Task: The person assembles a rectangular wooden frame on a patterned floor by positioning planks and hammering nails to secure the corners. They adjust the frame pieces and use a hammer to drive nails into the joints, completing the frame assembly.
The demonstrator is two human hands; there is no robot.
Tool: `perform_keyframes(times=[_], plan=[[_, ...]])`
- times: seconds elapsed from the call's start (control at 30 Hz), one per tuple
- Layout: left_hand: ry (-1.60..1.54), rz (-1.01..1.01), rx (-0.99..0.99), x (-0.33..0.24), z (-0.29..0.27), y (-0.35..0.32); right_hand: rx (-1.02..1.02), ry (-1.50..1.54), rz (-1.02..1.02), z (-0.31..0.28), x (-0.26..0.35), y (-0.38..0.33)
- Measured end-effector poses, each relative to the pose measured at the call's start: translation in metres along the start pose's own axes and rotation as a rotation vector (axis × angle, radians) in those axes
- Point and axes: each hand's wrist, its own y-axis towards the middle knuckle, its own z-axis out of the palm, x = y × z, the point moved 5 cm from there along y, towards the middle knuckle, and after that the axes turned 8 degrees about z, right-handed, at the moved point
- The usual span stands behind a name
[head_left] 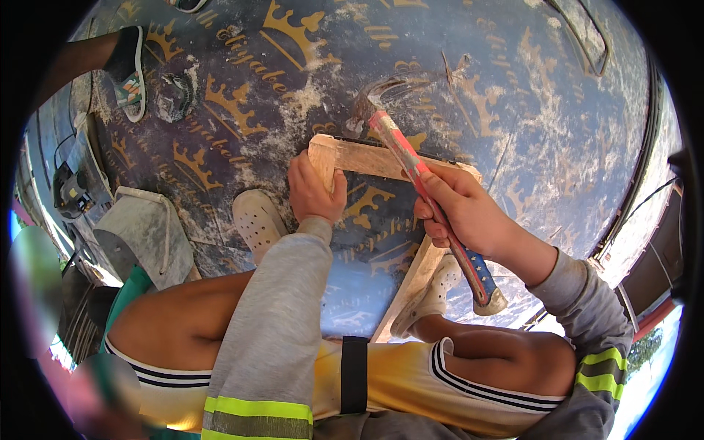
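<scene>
My right hand [462, 207] is closed around the handle of a claw hammer [400, 147]. The handle is red with a blue starred grip, and the metal head [370, 103] is raised over the far side of a wooden frame [374, 156]. My left hand [315, 188] wraps round the frame's left piece, just below its far left corner. One long wooden piece [411, 290] of the frame runs back between my legs on the right. Whether a nail stands at the corner I cannot make out.
A dark sheet floor [249, 154] with gold crown prints and sawdust lies under everything. At the left are a grey dusty board [147, 231], a power tool [73, 191] and another person's sandalled foot [130, 77]. A bent metal rod [598, 44] lies far right. My clogs [258, 220] flank the frame.
</scene>
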Motion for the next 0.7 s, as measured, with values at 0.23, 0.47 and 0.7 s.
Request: perform_keyframes(times=[0.23, 0.47, 0.7], plan=[[-0.03, 0.034, 0.027, 0.01, 0.001, -0.004, -0.639, -0.784, -0.456, -0.093, 0.022, -0.058], [-0.052, 0.007, 0.006, 0.002, -0.005, 0.003, -1.212, -1.35, -0.698, -0.21, -0.051, -0.045], [-0.217, -0.076, 0.094, -0.024, -0.005, 0.016, -1.54, -1.269, -0.984, -0.244, -0.036, -0.041]])
